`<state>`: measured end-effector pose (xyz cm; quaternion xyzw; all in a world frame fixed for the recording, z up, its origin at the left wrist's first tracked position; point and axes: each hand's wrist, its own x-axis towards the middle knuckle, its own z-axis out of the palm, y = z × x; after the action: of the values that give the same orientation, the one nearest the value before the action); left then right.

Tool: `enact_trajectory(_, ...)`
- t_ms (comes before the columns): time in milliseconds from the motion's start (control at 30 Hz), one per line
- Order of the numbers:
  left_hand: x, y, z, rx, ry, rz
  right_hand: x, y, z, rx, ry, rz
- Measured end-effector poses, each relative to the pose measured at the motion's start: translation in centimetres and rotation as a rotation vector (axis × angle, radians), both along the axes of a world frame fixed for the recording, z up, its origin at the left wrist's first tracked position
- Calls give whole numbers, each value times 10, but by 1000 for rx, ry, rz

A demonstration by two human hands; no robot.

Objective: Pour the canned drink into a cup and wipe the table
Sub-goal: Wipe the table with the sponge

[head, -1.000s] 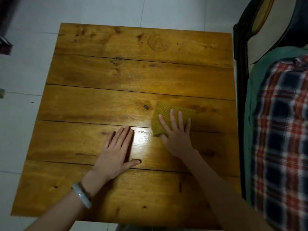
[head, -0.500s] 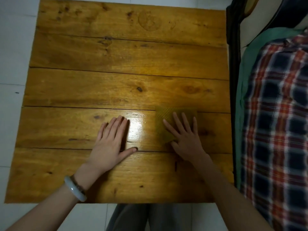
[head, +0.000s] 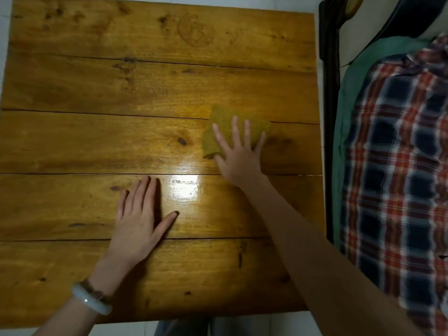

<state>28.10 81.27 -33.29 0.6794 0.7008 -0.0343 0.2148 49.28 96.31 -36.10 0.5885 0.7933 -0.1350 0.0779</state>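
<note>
Wooden planks of the desk (head: 72, 88) are lying bare under the left hand (head: 139, 221), which is resting flat, fingers spread, holding nothing. Right of it, the right hand (head: 238, 154) is pressing open-palmed on a folded yellow cloth (head: 225, 122).

A home, likely a bedroom or living room: a plank table (head: 145, 81) stands on pale floor tiles (head: 4, 20), and along its right edge runs a dark bed frame (head: 329, 117) carrying a plaid shirt (head: 400, 178) over green bedding (head: 344, 122).
</note>
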Motion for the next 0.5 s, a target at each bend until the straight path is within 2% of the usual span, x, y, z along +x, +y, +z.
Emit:
enact_trajectory(167, -7, -8, -2, -53, 66, 6, -49, -22, 1, -55, -4, 279)
enact_trajectory(300, -5, -7, 1, -66, 103, 23, -34, -66, 1, -20, 53, 493)
enact_trajectory(500, 8, 0, 3, -85, 57, 26, 33, -89, -5, -6, 103, 499)
